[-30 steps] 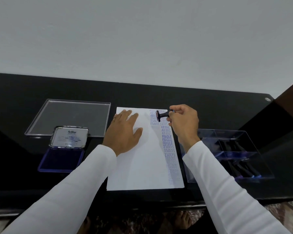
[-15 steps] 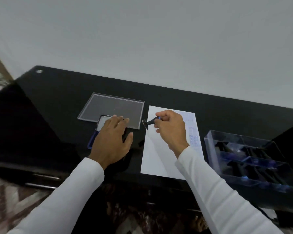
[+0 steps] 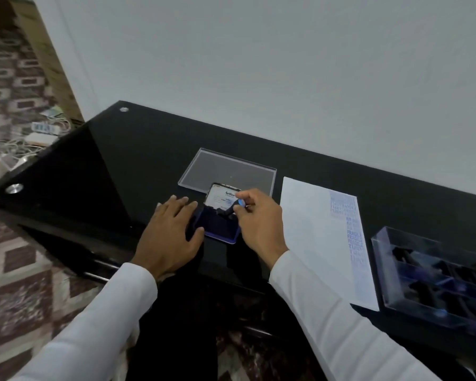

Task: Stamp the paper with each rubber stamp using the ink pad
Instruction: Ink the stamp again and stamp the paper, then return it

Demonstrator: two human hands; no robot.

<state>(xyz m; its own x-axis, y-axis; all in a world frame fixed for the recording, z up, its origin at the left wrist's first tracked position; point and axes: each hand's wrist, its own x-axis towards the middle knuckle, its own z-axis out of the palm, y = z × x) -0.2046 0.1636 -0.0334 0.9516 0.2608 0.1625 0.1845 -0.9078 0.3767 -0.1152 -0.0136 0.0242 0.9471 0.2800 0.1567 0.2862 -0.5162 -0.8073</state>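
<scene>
The right hand (image 3: 259, 224) pinched a small black rubber stamp (image 3: 229, 209) by its handle, tilted with its flat end down on the dark blue ink pad (image 3: 217, 229). The pad's open lid (image 3: 222, 198) showed a word starting "Art". The left hand (image 3: 171, 232) lay flat on the shiny black table (image 3: 149, 160), touching the pad. Blue words like "FRAGILE" ran down the white paper (image 3: 313, 237).

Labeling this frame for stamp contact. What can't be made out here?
All in the head view:
- Stamp face: hidden by the right hand gripping it, so contact with the ink pad is unclear.
- Ink pad near edge under the left hand: covered by thumb.
- Prints on the paper: mostly too small and faint to read.
- Clear stamp box: cut off by the right edge; stamps inside blurred, count unclear.
</scene>
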